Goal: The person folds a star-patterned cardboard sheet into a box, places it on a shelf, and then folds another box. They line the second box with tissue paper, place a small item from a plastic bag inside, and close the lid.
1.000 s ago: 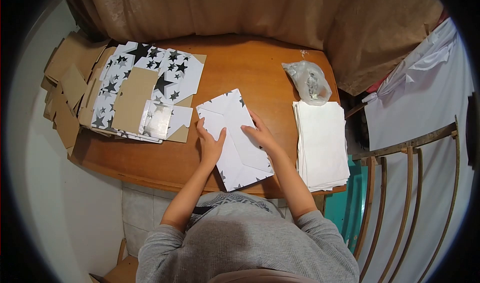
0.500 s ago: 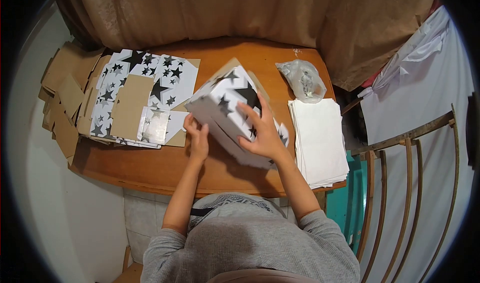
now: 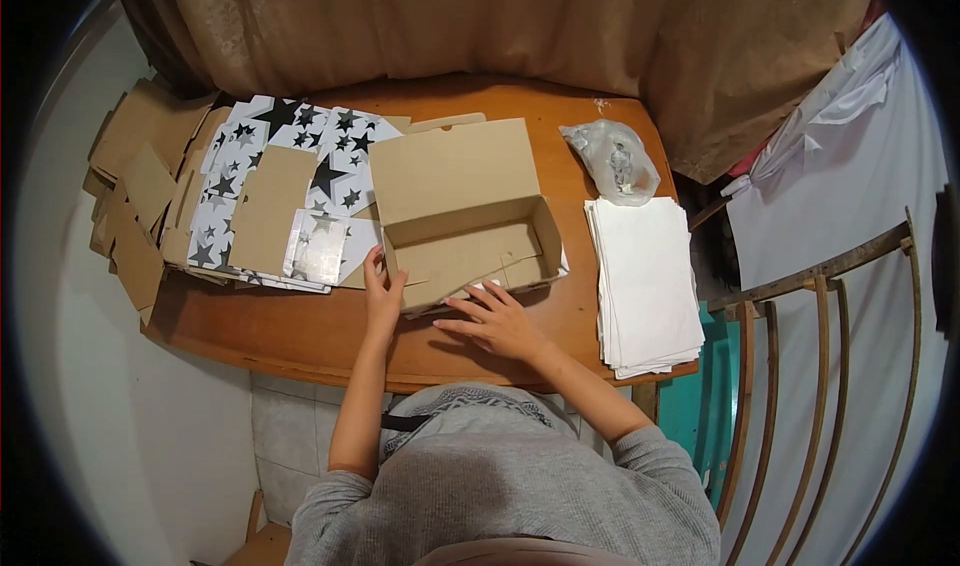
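An open cardboard box [image 3: 460, 251] lies on the wooden table with its plain brown inside showing and its lid raised at the back. My left hand [image 3: 383, 294] touches the box's near left corner, thumb and fingers apart. Against the front wall rests my right hand [image 3: 495, 321], its fingers spread. Nothing is seen inside the box. To the left, flat star-printed sheets [image 3: 330, 176] lie in a pile, with a clear plastic piece [image 3: 318, 248] on top.
Folded brown cardboard [image 3: 150, 181] is stacked at the far left. On the right are a stack of white paper [image 3: 650, 286] and a clear plastic bag [image 3: 618, 163] with small items. A wooden rack [image 3: 820, 296] stands beyond the table's right edge.
The box has been turned from its tilted, star-printed side to sit with its open inside facing up. My right hand has moved down and left to its front wall.
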Demonstrator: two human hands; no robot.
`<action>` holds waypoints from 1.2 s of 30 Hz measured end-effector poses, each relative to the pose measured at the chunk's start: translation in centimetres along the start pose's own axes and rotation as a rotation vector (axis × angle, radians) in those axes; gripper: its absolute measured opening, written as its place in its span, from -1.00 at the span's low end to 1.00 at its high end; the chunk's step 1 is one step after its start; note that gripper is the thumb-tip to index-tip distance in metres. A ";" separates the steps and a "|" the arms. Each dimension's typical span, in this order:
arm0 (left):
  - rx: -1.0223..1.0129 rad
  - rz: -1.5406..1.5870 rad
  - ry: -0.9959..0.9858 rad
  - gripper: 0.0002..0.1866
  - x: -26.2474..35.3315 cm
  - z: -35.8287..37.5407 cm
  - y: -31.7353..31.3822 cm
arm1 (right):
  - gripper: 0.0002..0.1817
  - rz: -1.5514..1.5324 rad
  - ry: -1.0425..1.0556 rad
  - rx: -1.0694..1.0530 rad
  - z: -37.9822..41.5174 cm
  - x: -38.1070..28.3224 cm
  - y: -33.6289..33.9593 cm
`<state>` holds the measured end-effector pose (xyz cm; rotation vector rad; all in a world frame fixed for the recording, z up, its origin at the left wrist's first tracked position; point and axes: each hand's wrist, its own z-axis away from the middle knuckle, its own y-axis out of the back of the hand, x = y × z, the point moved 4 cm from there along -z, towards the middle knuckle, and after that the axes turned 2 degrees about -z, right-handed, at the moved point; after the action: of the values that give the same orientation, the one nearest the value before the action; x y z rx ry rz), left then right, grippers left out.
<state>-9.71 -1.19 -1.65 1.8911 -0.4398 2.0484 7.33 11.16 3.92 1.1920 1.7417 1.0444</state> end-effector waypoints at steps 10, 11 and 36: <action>-0.044 -0.154 -0.094 -0.24 -3.5 -0.7 -0.1 | -0.46 -0.216 -0.682 0.475 3.3 6.7 5.8; -0.054 -0.297 -0.171 -0.23 -4.0 -0.7 -0.1 | -0.46 -0.215 -0.683 0.473 3.8 7.8 5.4; -0.044 -1.013 -0.154 -0.33 -0.2 -0.7 -1.9 | -0.31 -0.053 -0.944 -0.039 3.4 12.0 -0.2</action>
<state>-9.46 0.80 -1.89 1.7024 0.3884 1.2038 7.10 23.22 0.76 1.3012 0.9866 0.3496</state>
